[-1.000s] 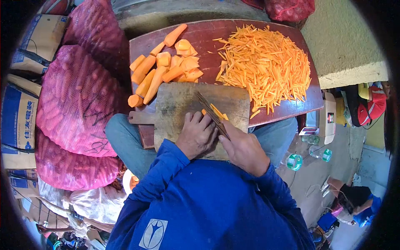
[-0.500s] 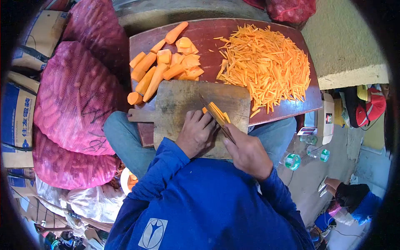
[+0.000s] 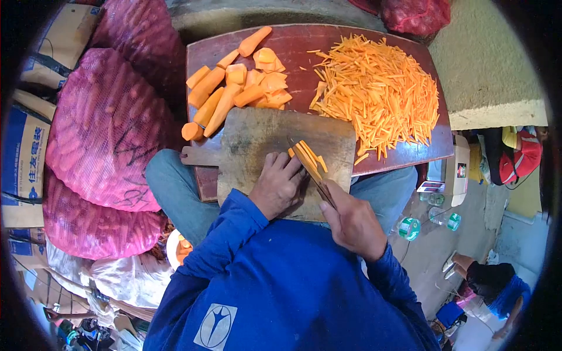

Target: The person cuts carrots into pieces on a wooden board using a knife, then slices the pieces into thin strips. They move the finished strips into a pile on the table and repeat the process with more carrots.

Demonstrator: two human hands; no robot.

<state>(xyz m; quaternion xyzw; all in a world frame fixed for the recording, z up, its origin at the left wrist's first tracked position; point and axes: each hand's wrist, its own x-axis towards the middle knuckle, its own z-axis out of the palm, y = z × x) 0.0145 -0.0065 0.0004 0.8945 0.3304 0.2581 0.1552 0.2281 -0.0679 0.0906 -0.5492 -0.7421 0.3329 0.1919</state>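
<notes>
Fingers of the left hand [image 3: 278,186] bend down onto the cutting board [image 3: 252,131], tips hidden, so their grip cannot be told; the right hand [image 3: 356,222] clasps the knife [image 3: 321,186]. Carrot strips [image 3: 308,157] lie along the blade, just beyond and right of the left hand, the nearer one, slanting far-left to near-right. Farther off sit carrot pieces [image 3: 222,109] left, shredded carrot [image 3: 380,93] right.

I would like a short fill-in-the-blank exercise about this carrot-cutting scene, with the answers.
The right hand holds a ____.
The cutting board has its handle on the ____ side.
On the table, the heap of orange strips lies to the ____ of the larger carrot pieces.
The sleeve at the left hand is ____ in colour.

Missing words: knife; left; right; blue.
</notes>
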